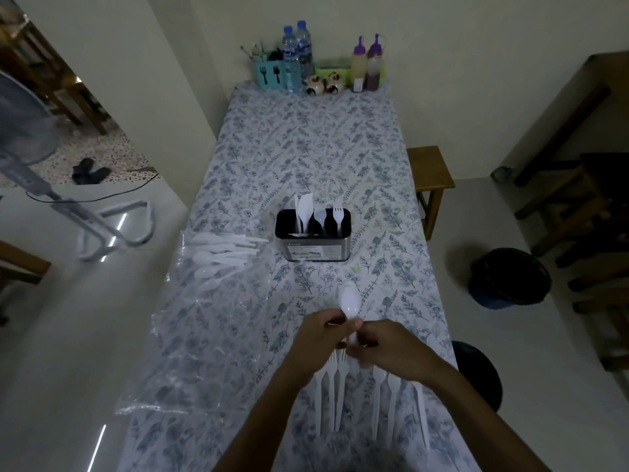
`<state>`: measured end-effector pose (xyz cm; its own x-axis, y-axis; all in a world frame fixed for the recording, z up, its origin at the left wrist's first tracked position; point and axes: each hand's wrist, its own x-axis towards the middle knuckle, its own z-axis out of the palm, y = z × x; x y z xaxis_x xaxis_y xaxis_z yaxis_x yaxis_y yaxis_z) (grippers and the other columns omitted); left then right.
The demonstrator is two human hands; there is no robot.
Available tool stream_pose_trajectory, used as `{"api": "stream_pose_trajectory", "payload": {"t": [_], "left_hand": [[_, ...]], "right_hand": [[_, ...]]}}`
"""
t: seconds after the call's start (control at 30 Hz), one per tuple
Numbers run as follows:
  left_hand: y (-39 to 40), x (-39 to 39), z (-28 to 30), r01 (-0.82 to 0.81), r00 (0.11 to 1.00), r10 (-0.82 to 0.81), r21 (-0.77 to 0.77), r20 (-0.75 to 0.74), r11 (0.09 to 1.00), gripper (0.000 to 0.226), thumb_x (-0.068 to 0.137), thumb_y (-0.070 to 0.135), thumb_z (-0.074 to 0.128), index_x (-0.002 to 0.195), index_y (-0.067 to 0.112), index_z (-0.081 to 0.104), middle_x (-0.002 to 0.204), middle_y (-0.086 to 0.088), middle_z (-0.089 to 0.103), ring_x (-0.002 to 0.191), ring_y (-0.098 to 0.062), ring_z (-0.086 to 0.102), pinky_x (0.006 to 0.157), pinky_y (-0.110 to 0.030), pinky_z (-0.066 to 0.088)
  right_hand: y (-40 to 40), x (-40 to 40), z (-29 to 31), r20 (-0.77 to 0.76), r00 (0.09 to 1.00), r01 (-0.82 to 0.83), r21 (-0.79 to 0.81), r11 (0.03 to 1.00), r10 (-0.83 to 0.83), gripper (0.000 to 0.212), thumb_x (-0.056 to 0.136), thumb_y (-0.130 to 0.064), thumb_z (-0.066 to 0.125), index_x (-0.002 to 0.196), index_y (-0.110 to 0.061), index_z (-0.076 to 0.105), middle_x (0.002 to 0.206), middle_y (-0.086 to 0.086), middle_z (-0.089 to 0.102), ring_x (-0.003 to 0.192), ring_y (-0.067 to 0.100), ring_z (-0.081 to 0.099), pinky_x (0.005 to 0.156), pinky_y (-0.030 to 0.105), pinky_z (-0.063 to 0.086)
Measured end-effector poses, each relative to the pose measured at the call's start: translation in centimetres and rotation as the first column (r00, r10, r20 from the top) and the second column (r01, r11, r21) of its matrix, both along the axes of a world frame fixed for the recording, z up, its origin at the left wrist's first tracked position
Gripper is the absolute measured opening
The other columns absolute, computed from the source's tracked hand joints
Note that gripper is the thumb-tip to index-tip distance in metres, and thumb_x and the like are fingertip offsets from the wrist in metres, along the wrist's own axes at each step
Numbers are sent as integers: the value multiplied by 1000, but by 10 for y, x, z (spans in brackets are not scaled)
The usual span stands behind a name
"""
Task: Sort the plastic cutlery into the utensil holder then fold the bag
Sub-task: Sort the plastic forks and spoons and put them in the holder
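My left hand [321,338] and my right hand [384,345] meet over the near part of the table, both closed on white plastic spoons [350,299] whose bowls point away from me. A metal utensil holder [315,245] stands mid-table with a knife, a spoon and a fork upright in separate compartments. White forks [335,393] and knives [391,403] lie in rows under my forearms. A clear plastic bag [190,335] lies flat at the left, with a pile of loose spoons and knives [221,257] on its far end.
Water bottles [296,52], sauce bottles [367,63] and a teal cutlery caddy [270,71] stand at the table's far end. A wooden stool [430,178] and a black bin [509,277] are on the right, a fan stand [112,229] on the left.
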<state>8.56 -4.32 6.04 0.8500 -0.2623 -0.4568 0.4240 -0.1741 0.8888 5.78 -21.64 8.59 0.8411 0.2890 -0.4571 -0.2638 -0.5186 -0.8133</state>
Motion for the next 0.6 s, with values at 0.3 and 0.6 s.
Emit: {"api": "stream_pose_trajectory", "payload": {"t": [0.3,0.6], "left_hand": [[3,-2,-8,-50,997,48,-36,-64,998,20,88,22,80,100,6,79,92,-14,78,89,-30,77,81,-41,64],[8,6,-13,-20,982,-34,286,183,958,20,85,39,81,97,24,78,88,11,77,78,1,72,70,-17,56]], "right_hand": [[3,4,-11,-68,981,188,92,978,-182,33,86,-31,80,113,-22,64,85,4,78,73,19,77,72,42,65],[9,15,-18,132,991,37,-146,989,-18,11,92,-35,72,99,-29,65,79,-11,69,63,-4,65,59,17,53]]}}
